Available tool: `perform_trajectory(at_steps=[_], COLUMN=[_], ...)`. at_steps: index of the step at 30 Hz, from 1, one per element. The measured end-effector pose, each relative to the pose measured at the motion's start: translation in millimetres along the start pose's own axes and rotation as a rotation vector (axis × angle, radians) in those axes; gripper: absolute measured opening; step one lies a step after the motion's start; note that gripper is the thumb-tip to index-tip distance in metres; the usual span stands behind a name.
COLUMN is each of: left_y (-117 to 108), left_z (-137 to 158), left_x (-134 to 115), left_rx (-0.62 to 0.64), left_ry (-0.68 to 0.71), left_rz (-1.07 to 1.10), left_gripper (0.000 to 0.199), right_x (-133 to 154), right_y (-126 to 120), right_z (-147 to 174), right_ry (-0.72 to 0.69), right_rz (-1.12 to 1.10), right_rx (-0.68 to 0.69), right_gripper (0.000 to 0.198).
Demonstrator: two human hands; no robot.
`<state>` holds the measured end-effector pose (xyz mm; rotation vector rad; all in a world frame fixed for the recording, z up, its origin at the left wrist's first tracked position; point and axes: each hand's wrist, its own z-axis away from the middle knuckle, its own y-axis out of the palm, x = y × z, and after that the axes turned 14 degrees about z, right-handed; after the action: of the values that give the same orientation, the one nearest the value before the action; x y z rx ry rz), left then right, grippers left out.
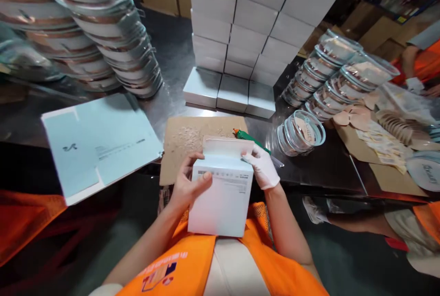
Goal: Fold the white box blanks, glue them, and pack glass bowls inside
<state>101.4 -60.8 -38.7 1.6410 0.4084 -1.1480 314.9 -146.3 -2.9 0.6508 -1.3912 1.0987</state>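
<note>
A white carton point(220, 204) with small print near its upper edge rests against my body at the bench edge, its far flap point(228, 145) raised. My bare left hand point(192, 179) grips the left side, the thumb on the printed face and the fingers behind. My right hand point(261, 167), in a white glove, pinches the raised flap at its right end. Beyond the carton lies a piece of brown cardboard point(175, 149) strewn with small scraps. A green tool with an orange tip point(245, 136) lies just past the flap; its kind is unclear.
Flat, unfolded cartons point(103, 135) overhang the bench edge at left. Closed white boxes point(233, 90) are stacked high at the back. Tall stacks of clear round tubs point(137, 57) stand left, and more tubs point(299, 133) stand right. A co-worker's gloved hand point(415, 85) shows far right.
</note>
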Motion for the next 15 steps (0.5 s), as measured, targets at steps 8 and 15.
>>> perform_trajectory(at_steps=[8, 15], left_y=[-15, -8], left_z=[-7, -3], left_x=[7, 4], left_rx=[0.104, 0.152], left_ry=[0.166, 0.280], left_rz=[-0.102, -0.214], left_gripper=[0.045, 0.028], right_x=[1, -10], right_y=[-8, -1], right_z=[20, 16], right_ry=[-0.476, -0.620], right_rz=[0.344, 0.305], right_rx=[0.229, 0.222], right_gripper=[0.048, 0.025])
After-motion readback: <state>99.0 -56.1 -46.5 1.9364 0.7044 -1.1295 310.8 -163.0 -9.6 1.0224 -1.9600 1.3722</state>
